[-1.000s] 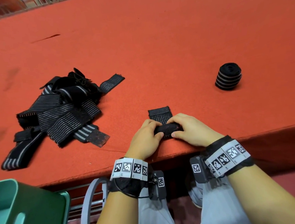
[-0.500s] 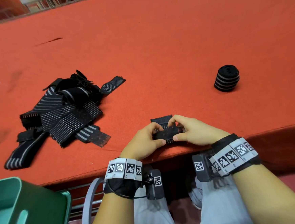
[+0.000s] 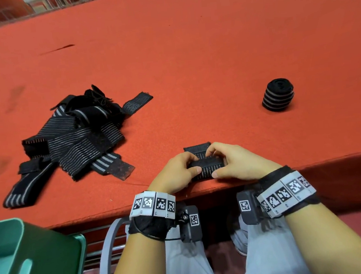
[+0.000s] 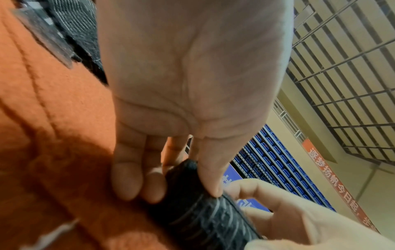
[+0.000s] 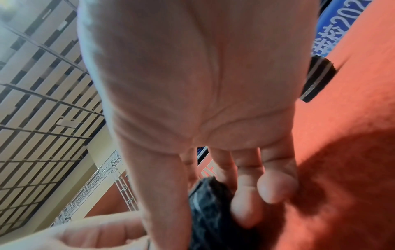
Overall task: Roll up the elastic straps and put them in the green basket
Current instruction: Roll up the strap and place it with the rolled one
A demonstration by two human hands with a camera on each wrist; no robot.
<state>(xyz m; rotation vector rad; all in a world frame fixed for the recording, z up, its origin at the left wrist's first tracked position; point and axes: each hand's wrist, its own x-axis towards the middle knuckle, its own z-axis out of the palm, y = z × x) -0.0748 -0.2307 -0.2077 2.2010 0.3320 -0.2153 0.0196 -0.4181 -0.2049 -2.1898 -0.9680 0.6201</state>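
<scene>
A black elastic strap with thin grey lines (image 3: 207, 165) lies partly rolled at the near edge of the red table. My left hand (image 3: 179, 169) pinches its left end between thumb and fingers, as the left wrist view shows on the strap roll (image 4: 205, 213). My right hand (image 3: 235, 161) pinches the right end of the strap roll (image 5: 211, 213). A short flat tail (image 3: 195, 149) of the strap still lies beyond the fingers. A finished striped roll (image 3: 278, 97) stands at the right. The green basket (image 3: 18, 257) sits below the table at lower left.
A heap of unrolled black and grey straps (image 3: 73, 136) lies on the table to the left of my hands. The red table top (image 3: 191, 60) stretches far beyond. My knees in grey trousers (image 3: 260, 256) are under the table edge.
Both hands have turned the roll forward along the strap, so the flat tail beyond the fingers is shorter. The thumbs now sit on the near side of the roll.
</scene>
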